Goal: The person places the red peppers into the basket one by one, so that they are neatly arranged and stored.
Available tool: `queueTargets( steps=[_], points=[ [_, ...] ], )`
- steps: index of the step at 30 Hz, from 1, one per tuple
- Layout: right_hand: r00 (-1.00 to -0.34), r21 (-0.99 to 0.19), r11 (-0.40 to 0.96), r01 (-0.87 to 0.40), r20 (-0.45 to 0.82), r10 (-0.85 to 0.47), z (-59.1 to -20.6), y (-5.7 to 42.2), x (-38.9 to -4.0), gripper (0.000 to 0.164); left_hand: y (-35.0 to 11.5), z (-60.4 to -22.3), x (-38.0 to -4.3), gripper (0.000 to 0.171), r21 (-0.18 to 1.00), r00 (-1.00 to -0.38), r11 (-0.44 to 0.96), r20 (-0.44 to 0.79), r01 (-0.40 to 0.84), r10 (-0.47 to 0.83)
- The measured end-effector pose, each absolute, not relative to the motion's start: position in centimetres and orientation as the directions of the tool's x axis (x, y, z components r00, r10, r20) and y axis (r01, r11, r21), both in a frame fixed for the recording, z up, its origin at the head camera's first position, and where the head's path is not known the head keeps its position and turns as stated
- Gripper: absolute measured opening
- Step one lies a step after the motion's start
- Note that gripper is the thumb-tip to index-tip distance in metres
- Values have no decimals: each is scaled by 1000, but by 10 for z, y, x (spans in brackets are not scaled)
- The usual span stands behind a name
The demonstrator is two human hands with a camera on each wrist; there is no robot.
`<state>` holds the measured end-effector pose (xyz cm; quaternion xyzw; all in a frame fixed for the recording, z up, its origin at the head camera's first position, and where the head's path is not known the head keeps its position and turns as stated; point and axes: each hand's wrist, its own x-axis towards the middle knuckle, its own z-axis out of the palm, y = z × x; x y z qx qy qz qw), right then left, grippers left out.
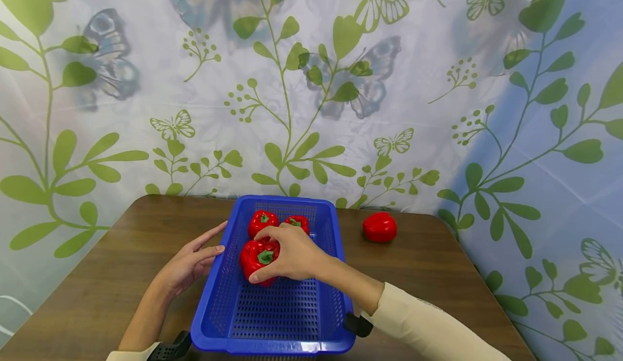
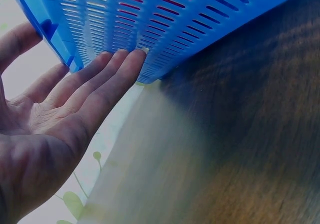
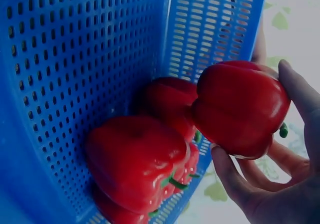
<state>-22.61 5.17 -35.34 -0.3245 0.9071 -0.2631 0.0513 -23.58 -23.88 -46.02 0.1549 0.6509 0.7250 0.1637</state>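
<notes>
My right hand (image 1: pixel 298 254) grips a red bell pepper (image 3: pixel 240 109) between thumb and fingers, holding it above the blue plastic basket (image 1: pixel 277 315). Its green stem faces up in the head view. Behind it in the basket lie more red bell peppers; one (image 1: pixel 263 223) shows at the far left, while another (image 1: pixel 298 222) is partly covered by my right hand. My left hand (image 1: pixel 182 266) is at the basket's left side. In the left wrist view its fingers (image 2: pixel 110 87) reach out fairly straight, fingertips right at the slotted wall, with the thumb side near the rim.
Another red bell pepper (image 1: pixel 379 227) lies on the brown wooden table (image 1: pixel 413 274), to the right of the basket. A curtain (image 1: pixel 311 106) with leaves and butterflies hangs right behind the table's far edge.
</notes>
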Motion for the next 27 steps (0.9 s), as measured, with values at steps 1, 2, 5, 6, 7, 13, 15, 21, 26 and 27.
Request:
queueTargets(
  steps=[1,2,5,6,7,13,15,21,26,27],
  points=[
    [-776,-499,652,-570,69,-627,-354,50,-226,69,-239,-460,-236,66,995,-898,-98,11,-36,439],
    [-768,-491,651,-579,60,-637,-355,47,-225,68,-239,-460,-236,66,995,-898,-98,11,-36,440],
    [-744,-472,642,-604,46,-667,-357,41,-224,66,-239,-459,-235,66,995,-898,-96,10,-36,440],
    [-737,-465,639,-612,41,-675,-359,39,-224,66,-239,-459,-235,66,995,-898,-94,10,-35,439],
    [-731,-462,638,-616,34,-681,-360,37,-224,66,-239,-459,-235,65,995,-898,-90,8,-35,439],
    [-714,-420,648,-635,-1,-700,-367,29,-225,68,-238,-460,-236,65,996,-897,-81,8,-31,441],
    [-708,-405,650,-643,-8,-706,-369,27,-225,67,-238,-460,-236,64,996,-897,-82,11,-28,441],
    [-661,-379,618,-689,-23,-750,-375,22,-225,64,-238,-461,-236,64,997,-901,-75,11,-24,434],
    [-631,-361,602,-712,-45,-774,-377,18,-224,63,-238,-461,-236,64,997,-903,-71,8,-24,429],
    [-629,-357,603,-714,-52,-776,-377,17,-223,62,-238,-461,-236,64,997,-903,-71,9,-24,430]
  ],
)
